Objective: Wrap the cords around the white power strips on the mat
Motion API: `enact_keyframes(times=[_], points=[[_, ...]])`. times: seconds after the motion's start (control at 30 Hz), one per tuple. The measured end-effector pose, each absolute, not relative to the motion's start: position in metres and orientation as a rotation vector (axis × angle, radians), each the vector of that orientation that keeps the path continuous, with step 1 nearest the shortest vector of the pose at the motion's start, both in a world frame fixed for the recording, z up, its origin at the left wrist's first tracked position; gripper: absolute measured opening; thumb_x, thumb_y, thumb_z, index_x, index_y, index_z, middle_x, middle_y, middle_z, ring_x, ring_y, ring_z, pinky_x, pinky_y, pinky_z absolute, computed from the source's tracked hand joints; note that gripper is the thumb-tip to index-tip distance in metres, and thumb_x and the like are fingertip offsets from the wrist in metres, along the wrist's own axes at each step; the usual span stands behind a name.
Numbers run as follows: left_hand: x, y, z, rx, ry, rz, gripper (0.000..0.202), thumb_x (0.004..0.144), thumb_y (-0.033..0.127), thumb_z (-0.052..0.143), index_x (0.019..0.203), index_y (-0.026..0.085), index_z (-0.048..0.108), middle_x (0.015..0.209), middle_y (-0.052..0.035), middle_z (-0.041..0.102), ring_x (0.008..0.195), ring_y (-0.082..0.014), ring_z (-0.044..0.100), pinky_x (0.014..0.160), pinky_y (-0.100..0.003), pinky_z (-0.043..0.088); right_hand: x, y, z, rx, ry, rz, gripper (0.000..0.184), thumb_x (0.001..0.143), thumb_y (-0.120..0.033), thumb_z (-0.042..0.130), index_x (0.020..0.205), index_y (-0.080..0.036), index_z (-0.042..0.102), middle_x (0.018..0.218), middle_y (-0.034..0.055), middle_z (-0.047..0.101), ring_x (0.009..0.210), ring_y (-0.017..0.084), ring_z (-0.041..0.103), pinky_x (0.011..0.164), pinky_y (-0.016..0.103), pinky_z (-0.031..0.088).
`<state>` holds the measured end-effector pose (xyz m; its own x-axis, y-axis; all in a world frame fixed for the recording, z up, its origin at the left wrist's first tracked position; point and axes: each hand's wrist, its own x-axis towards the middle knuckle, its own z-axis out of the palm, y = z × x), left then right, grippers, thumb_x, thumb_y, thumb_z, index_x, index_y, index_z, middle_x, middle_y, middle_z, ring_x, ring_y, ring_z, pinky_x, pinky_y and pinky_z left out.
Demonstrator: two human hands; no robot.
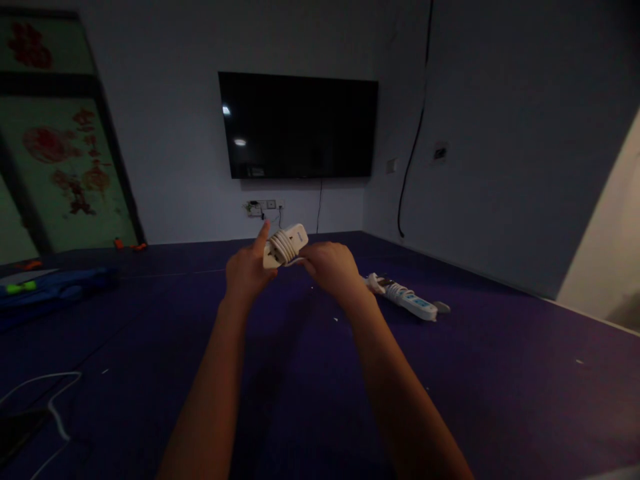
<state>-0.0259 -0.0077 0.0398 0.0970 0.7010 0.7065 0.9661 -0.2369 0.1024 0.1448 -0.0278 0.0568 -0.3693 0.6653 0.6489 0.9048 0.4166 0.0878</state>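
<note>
A white power strip (299,235) is held up in front of me, tilted, with its cord (283,247) wound in several turns around its middle. My left hand (249,267) grips the near left end, thumb on one side and fingers beneath. My right hand (330,267) is closed at the strip's right side, where a stretch of the white cord runs into its fingers. The fingertips of that hand are partly hidden. To the right, a second white power strip (417,305) with blue sockets lies on the purple floor (310,387), its own cord wrapped around it.
A television (303,127) hangs on the far wall above wall sockets (271,205). A black cable (411,160) runs down the right wall. Blue cloth (75,287) lies at left. A white cable (57,417) and a dark flat object (23,433) lie at lower left.
</note>
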Motion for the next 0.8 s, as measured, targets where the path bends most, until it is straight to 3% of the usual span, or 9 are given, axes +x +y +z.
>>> enact_keyframes(times=[0.2,0.33,0.63,0.8], points=[[-0.01,-0.023,0.045,-2.255,-1.451,-0.539,0.102,0.065,0.021,0.065,0.148,0.031,0.007,0.096,-0.0062,0.07,0.083,-0.0237,0.064,0.069,-0.03,0.045,0.161,-0.027,0.058,-1.096,-2.075,-0.527,0.007,0.079,-0.027,0.065,0.079,-0.021,0.07,0.085,0.0034,0.071,0.079,0.017,0.062,0.063,0.026,0.034],[-0.005,-0.04,0.051,-2.341,-1.426,-0.5,0.103,0.064,0.024,0.065,0.149,0.031,0.006,0.096,-0.0072,0.07,0.078,-0.0245,0.064,0.065,-0.03,0.044,0.177,-0.017,0.055,-0.997,-1.95,-0.354,0.013,0.069,-0.031,0.074,0.074,-0.019,0.07,0.072,0.0002,0.068,0.068,0.013,0.059,0.06,0.025,0.034],[-0.007,-0.074,0.063,-2.502,-1.4,-0.34,0.104,0.058,0.027,0.068,0.148,0.028,0.015,0.094,-0.0057,0.068,0.076,-0.022,0.061,0.064,-0.028,0.041,0.178,-0.011,0.046,-0.734,-1.928,0.391,0.025,0.051,-0.028,0.081,0.064,-0.015,0.065,0.064,0.0001,0.066,0.061,0.012,0.06,0.056,0.023,0.043],[-0.016,-0.083,0.067,-2.762,-1.253,-0.513,0.1,0.059,0.029,0.067,0.147,0.03,0.019,0.101,-0.0033,0.068,0.081,-0.0211,0.059,0.074,-0.032,0.042,0.178,-0.015,0.048,-0.591,-1.864,0.791,0.029,0.047,-0.028,0.083,0.063,-0.015,0.062,0.061,-0.0008,0.065,0.057,0.012,0.06,0.055,0.024,0.046]])
